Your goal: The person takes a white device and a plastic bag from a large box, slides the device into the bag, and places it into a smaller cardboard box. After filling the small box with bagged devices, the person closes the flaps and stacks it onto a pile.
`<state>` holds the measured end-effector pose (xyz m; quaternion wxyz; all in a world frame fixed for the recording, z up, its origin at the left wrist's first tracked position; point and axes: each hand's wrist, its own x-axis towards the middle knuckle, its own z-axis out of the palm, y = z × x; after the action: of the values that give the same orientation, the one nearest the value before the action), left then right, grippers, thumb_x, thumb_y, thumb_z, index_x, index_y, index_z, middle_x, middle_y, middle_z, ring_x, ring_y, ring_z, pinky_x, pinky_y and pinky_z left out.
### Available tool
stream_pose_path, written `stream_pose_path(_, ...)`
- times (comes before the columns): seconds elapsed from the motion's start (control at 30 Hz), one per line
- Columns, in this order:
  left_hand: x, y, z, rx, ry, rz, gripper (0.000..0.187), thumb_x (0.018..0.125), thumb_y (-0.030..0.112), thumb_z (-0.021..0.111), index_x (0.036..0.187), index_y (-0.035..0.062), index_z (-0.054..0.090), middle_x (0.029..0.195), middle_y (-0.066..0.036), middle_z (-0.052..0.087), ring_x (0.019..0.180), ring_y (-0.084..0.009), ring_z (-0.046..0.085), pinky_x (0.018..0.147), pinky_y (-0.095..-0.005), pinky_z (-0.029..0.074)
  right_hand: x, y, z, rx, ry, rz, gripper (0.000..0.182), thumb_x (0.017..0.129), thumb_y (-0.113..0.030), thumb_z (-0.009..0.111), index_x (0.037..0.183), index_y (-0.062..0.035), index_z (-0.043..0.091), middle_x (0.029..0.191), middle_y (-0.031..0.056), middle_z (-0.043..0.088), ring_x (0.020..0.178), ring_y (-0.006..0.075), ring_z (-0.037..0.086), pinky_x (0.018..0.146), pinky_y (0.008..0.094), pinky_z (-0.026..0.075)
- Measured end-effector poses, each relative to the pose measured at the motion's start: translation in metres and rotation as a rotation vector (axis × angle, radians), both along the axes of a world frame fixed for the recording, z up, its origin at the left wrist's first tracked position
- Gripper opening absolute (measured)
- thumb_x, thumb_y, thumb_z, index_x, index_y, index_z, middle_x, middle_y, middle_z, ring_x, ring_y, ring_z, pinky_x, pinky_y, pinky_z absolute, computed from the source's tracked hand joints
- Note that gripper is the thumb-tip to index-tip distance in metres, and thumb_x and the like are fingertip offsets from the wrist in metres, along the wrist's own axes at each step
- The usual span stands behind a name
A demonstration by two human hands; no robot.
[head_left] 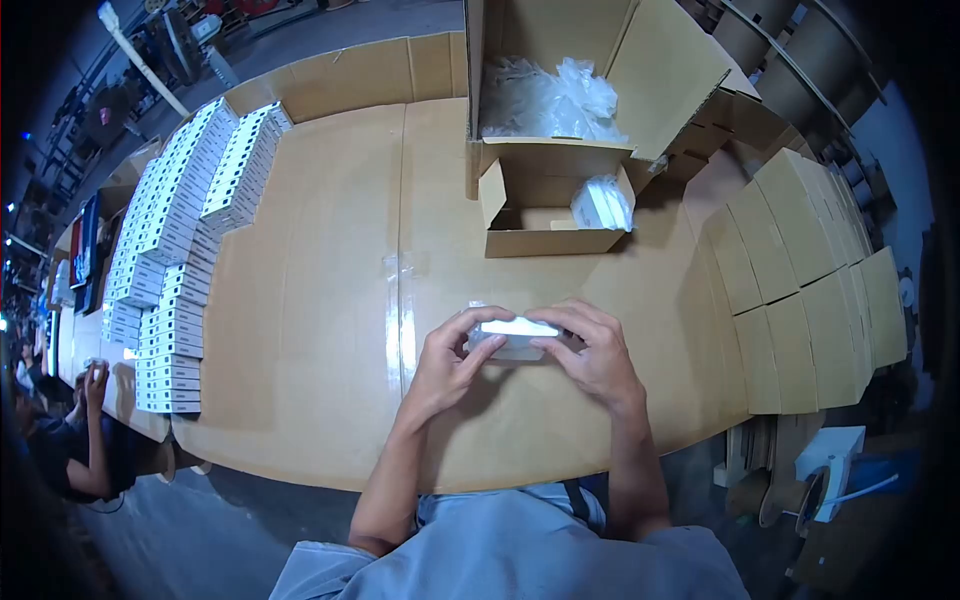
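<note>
Between my two hands, just above the cardboard-covered table (pixel 330 290), is a small white box in clear plastic wrap (pixel 517 343). My left hand (pixel 455 355) grips its left end, thumb on the near side and fingers along the top. At the right end my right hand (pixel 590 350) pinches it the same way. Beyond the hands stands an open brown carton (pixel 555 243), with plastic-wrapped white boxes (pixel 602 204) at the right side inside it.
Stacks of small white boxes (pixel 180 215) line the table's left side. A large open carton (pixel 655 80) at the back holds clear plastic bags (pixel 555 100). Closed brown cartons (pixel 800 280) are piled at the right. Another person's arm (pixel 95 430) shows at far left.
</note>
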<state>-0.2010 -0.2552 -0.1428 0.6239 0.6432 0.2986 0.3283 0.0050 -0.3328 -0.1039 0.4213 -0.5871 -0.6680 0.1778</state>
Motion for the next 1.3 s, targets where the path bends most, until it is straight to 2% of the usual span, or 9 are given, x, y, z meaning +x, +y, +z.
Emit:
stream_pose_path(0.2, -0.011, 0.009, -0.003, -0.101, -0.031, -0.001, 0.029, 0.099, 0.011, 0.064, 0.125, -0.0016, 0.061, 0.106, -0.007, 0.068, 0.091, -0.0112, 0.063, 0.081, -0.0245, 0.052, 0.007, 0.009, 0.018, 0.027, -0.022, 0.121, 0.02, 0.081, 0.001, 0.077, 0.099, -0.0027, 0.071, 0.087, 0.0112, 0.065, 0.073, 0.0252, 0.064, 0.064, 0.0363, 0.052)
stream_pose_path(0.3, -0.028, 0.026, -0.01, -0.104, -0.08, 0.131, 0.027, 0.101, 0.01, 0.06, 0.124, -0.003, 0.061, 0.112, -0.008, 0.066, 0.102, -0.0135, 0.063, 0.087, -0.0273, 0.054, 0.018, 0.023, 0.027, 0.238, -0.049, -0.057, 0.019, 0.084, 0.006, 0.073, 0.101, -0.0008, 0.07, 0.088, 0.0094, 0.065, 0.075, 0.0186, 0.066, 0.06, 0.0333, 0.053)
stream_pose_path(0.37, -0.052, 0.04, -0.008, 0.056, -0.11, 0.239, 0.027, 0.1, 0.009, 0.06, 0.124, -0.0027, 0.06, 0.117, -0.009, 0.064, 0.108, -0.0147, 0.061, 0.089, -0.0284, 0.053, 0.03, 0.032, 0.017, 0.172, 0.194, -0.348, 0.019, 0.088, 0.008, 0.069, 0.106, 0.0019, 0.067, 0.096, 0.009, 0.064, 0.08, 0.014, 0.067, 0.059, 0.0291, 0.057)
stream_pose_path(0.43, -0.081, 0.053, 0.007, -0.033, -0.077, 0.292, 0.028, 0.1, 0.009, 0.06, 0.126, -0.0022, 0.06, 0.122, -0.011, 0.062, 0.113, -0.0159, 0.059, 0.092, -0.0303, 0.052, 0.043, 0.048, 0.011, 0.281, 0.174, -0.478, 0.02, 0.09, 0.008, 0.067, 0.109, 0.0031, 0.064, 0.102, 0.0104, 0.062, 0.082, 0.0146, 0.068, 0.063, 0.0279, 0.06)
stream_pose_path(0.57, -0.14, 0.099, -0.01, 0.227, 0.174, 0.468, 0.029, 0.098, 0.016, 0.064, 0.123, 0.0013, 0.063, 0.118, -0.01, 0.065, 0.112, -0.0198, 0.061, 0.092, -0.0371, 0.051, 0.052, 0.07, 0.0, 0.331, 0.009, -0.615, 0.021, 0.092, 0.007, 0.063, 0.113, 0.0052, 0.061, 0.106, 0.0123, 0.06, 0.086, 0.0204, 0.069, 0.072, 0.0299, 0.066)
stream_pose_path(0.73, -0.191, 0.159, -0.009, 0.705, 0.6, 0.672, 0.037, 0.092, 0.015, 0.067, 0.125, 0.0029, 0.059, 0.125, -0.019, 0.06, 0.118, -0.0381, 0.058, 0.101, -0.0455, 0.047, 0.057, 0.077, -0.018, 0.252, -0.136, -0.658, 0.022, 0.092, 0.003, 0.065, 0.114, 0.002, 0.065, 0.106, 0.0149, 0.064, 0.088, 0.0238, 0.069, 0.069, 0.0324, 0.063)
stream_pose_path(1.0, -0.238, 0.27, -0.019, 1.133, 0.78, 0.944, 0.048, 0.084, 0.005, 0.064, 0.129, -0.0033, 0.052, 0.127, -0.023, 0.056, 0.124, -0.0399, 0.051, 0.104, -0.0471, 0.044, 0.09, 0.104, -0.045, 0.068, -0.459, -0.682, 0.018, 0.088, 0.001, 0.069, 0.105, 0.0029, 0.07, 0.096, 0.0197, 0.068, 0.085, 0.0363, 0.068, 0.075, 0.0434, 0.054)
stream_pose_path(1.13, -0.27, 0.299, -0.031, 1.085, 0.845, 1.039, 0.045, 0.084, -0.003, 0.052, 0.129, -0.0052, 0.052, 0.124, -0.022, 0.059, 0.12, -0.0388, 0.053, 0.101, -0.0471, 0.046, 0.082, 0.108, -0.043, -0.077, -0.61, -0.741, 0.018, 0.094, -0.009, 0.064, 0.104, 0.0036, 0.071, 0.108, 0.0189, 0.066, 0.095, 0.0367, 0.067, 0.082, 0.0454, 0.052)
stream_pose_path(1.3, -0.285, 0.295, -0.037, 1.111, 0.855, 1.052, 0.044, 0.084, -0.001, 0.06, 0.129, 0.0029, 0.06, 0.121, -0.015, 0.062, 0.115, -0.0343, 0.056, 0.096, -0.0461, 0.047, 0.071, 0.1, -0.048, -0.118, -0.649, -0.797, 0.041, 0.106, -0.029, 0.048, 0.111, 0.0049, 0.071, 0.136, 0.0166, 0.054, 0.11, 0.0364, 0.063, 0.089, 0.0477, 0.05)
